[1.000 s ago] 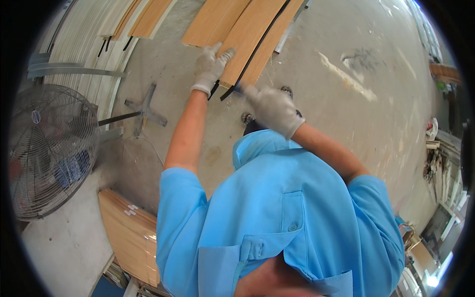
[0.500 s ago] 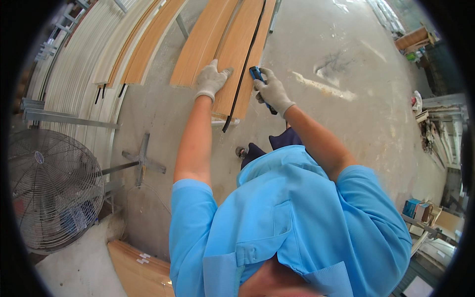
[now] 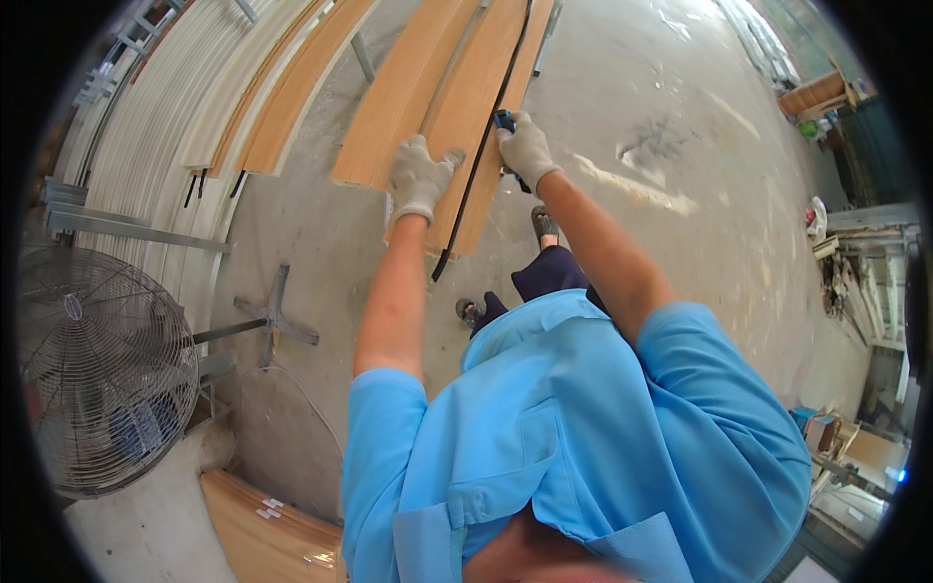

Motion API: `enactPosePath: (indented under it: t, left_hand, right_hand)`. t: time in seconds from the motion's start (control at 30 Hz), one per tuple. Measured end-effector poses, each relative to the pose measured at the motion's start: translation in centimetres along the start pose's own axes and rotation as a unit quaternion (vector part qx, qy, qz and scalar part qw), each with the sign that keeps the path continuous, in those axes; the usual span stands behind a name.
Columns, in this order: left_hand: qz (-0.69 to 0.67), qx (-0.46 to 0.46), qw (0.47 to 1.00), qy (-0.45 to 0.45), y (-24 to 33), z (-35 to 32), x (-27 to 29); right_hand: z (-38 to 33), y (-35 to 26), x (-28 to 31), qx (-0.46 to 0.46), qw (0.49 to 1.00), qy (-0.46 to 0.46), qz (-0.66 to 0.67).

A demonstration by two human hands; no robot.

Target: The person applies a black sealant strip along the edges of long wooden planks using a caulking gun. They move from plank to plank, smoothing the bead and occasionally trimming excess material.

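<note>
My left hand [image 3: 422, 179], in a pale work glove, lies on the near part of a wood-coloured board [image 3: 473, 126], thumb apart from the fingers. A second wood-coloured board [image 3: 398, 97] lies alongside on the left. Along the right side of the first board runs a long black strip [image 3: 480, 154], its loose end hanging past the board's near end. My right hand [image 3: 528, 153], gloved too, is closed around a blue-and-black hand tool [image 3: 503, 120] beside the strip. Most of the tool is hidden by the glove, so I cannot tell its exact kind.
More boards and pale strips [image 3: 155, 107] are stacked at the left on metal supports. A large wire-caged fan [image 3: 102, 369] stands at the lower left, near a metal cross-shaped foot [image 3: 277, 319]. Brown panels [image 3: 267, 530] lie below. Shelving and clutter [image 3: 860, 282] line the right side.
My right hand has moved slightly up and left with the tool, closer to the black strip. My left hand sits a little lower in view, and the boards' near ends too.
</note>
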State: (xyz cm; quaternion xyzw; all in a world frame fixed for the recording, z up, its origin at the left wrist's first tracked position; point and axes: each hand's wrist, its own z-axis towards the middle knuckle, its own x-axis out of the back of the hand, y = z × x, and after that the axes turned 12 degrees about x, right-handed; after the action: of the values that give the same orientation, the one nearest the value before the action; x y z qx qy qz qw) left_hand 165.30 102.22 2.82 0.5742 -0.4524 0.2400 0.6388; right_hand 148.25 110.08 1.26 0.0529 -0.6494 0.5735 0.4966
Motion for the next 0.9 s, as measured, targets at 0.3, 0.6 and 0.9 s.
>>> enactPosePath:
  t: [0.3, 0.6, 0.9]
  left_hand:
    - [0.004, 0.037, 0.999, 0.003, 0.3, -0.5, 0.0]
    - [-0.032, 0.019, 0.999, -0.026, 3.2, 3.7, -1.0]
    - [0.007, 0.031, 0.999, -0.012, 3.8, 4.8, -1.2]
  right_hand:
    - [13.7, 3.3, 1.5, -0.084, 0.995, -0.023, 0.04]
    - [1.4, 2.2, 1.4, 0.05, 0.996, -0.068, 0.013]
    - [3.9, -0.6, 4.7, -0.055, 0.983, -0.143, 0.098]
